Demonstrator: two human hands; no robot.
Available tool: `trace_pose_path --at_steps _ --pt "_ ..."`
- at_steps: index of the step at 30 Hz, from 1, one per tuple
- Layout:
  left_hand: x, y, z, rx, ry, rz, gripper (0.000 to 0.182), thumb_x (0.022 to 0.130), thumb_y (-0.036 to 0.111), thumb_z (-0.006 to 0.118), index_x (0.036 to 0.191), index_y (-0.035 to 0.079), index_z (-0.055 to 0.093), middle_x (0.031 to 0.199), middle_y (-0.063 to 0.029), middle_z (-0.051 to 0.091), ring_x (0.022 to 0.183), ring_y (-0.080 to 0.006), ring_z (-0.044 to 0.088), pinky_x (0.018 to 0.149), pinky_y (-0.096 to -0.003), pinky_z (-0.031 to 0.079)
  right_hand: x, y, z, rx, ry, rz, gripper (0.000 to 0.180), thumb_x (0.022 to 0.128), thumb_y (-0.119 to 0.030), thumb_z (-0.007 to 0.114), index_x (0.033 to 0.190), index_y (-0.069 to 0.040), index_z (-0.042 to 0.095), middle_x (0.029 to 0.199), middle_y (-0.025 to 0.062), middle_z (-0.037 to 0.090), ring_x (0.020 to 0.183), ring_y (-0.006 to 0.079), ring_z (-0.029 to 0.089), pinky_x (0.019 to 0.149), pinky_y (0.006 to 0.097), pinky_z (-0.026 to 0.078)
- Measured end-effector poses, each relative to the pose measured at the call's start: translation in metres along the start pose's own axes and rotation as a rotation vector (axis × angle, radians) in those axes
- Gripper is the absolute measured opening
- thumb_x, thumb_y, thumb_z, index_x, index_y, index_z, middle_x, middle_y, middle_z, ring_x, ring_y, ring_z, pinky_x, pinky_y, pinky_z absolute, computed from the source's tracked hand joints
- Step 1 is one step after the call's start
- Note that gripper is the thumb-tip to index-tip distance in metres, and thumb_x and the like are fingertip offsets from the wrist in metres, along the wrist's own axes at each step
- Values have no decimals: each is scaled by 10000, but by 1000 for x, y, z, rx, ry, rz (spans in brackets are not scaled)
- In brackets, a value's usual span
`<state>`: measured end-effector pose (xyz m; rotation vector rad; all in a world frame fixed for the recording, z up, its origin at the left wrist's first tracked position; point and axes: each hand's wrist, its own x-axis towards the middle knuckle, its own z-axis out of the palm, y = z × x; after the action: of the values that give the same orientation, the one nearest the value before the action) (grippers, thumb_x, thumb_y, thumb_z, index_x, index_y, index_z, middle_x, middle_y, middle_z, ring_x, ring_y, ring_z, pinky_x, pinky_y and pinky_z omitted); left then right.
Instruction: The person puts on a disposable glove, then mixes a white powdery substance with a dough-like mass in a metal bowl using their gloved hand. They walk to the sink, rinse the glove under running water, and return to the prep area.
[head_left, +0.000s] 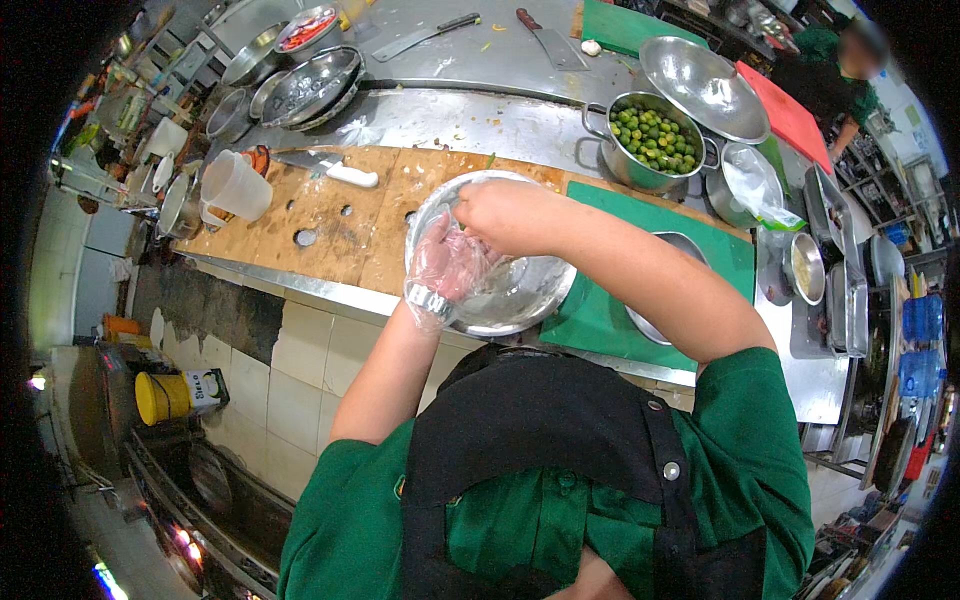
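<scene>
My left hand (444, 262), in a clear plastic glove with a metal-banded watch (430, 301) at the wrist, is held palm up over a metal bowl (536, 289). My bare right hand (504, 217) is curled just above the left palm, fingertips pinched together. A bit of a small green item (461, 226) shows beneath those fingertips; most of it is hidden, so its kind is unclear. Some clear, wet-looking contents lie in the bowl. Right of the bowl is a green cutting board (720, 259), carrying a metal bowl (681, 244) partly covered by my right forearm.
A pot of calamansi (651, 139) stands beyond the board, near a wide metal bowl (705, 88). A white-handled knife (349, 174) and a plastic pitcher (238, 187) rest at left on the wooden board (330, 251). A cleaver (553, 43) lies farther back. Another person (821, 75) stands at far right.
</scene>
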<state>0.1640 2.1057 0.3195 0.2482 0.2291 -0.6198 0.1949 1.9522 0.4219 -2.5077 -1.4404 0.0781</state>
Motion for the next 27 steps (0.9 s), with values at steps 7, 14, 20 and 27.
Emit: trace_pose_path --at_steps 7,14,20,27 --pt "-5 3 6 -39 -34 1 553 990 431 227 1315 8 375 1333 -171 450 1220 -316 454 1012 -485 386 5 -4 -7 -24 -50 -45 178 758 -142 609 841 15 614 832 176 617 817 338 620 725 424 495" --pt "-8 5 11 35 -68 30 479 981 373 329 1290 18 420 1294 -164 499 1174 -308 510 981 -475 437 16 -12 -2 35 69 -28 185 721 -174 586 741 -20 687 767 188 659 732 350 647 654 453 515" --pt "-20 11 28 57 39 55 446 959 332 410 1285 29 421 1293 -160 498 1178 -311 497 980 -502 425 24 -19 -10 -8 63 -13 174 706 -185 597 696 -39 692 756 170 669 709 346 653 631 461 515" --pt "-24 18 40 221 133 48 506 949 353 436 1303 -6 386 1329 -189 449 1218 -350 447 1002 -533 383 19 -7 -17 -36 148 64 222 773 -240 573 731 -54 688 746 160 668 705 348 651 629 455 516"
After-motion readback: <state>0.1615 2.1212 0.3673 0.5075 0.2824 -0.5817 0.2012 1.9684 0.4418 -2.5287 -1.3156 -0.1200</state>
